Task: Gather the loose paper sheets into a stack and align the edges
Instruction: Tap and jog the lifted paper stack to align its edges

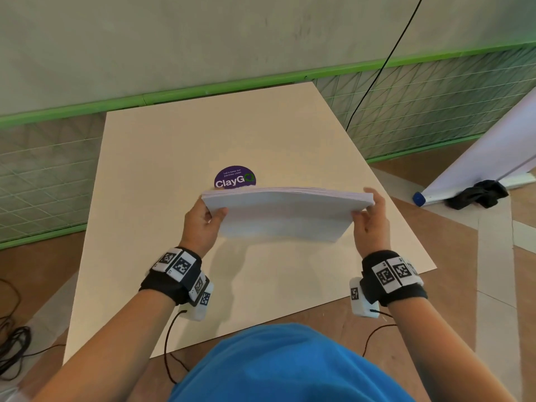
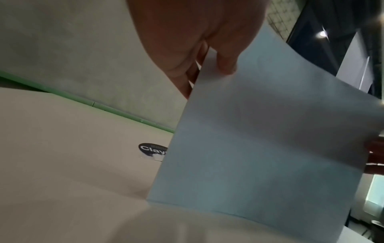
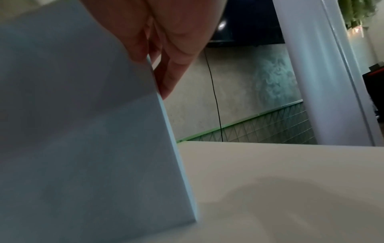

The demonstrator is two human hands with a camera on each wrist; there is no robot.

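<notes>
A thick stack of white paper sheets (image 1: 284, 213) stands on its long lower edge on the beige table (image 1: 174, 146), tilted towards me. My left hand (image 1: 203, 219) grips its left end, thumb on the near face and fingers behind. My right hand (image 1: 369, 213) grips the right end the same way. The left wrist view has the stack (image 2: 270, 139) upright on the table with my left thumb (image 2: 226, 62) on it. From the right wrist, the stack (image 3: 83, 139) fills the left half, its side edge looks even, and my right fingers (image 3: 172, 72) lie behind it.
A round purple ClayGo sticker (image 1: 235, 177) sits on the table just behind the stack. A rolled white banner (image 1: 478, 169) and a black cloth (image 1: 477, 194) lie on the floor at right. Cables (image 1: 11, 343) trail at the left. A green-edged wall (image 1: 203, 88) borders the table's far side.
</notes>
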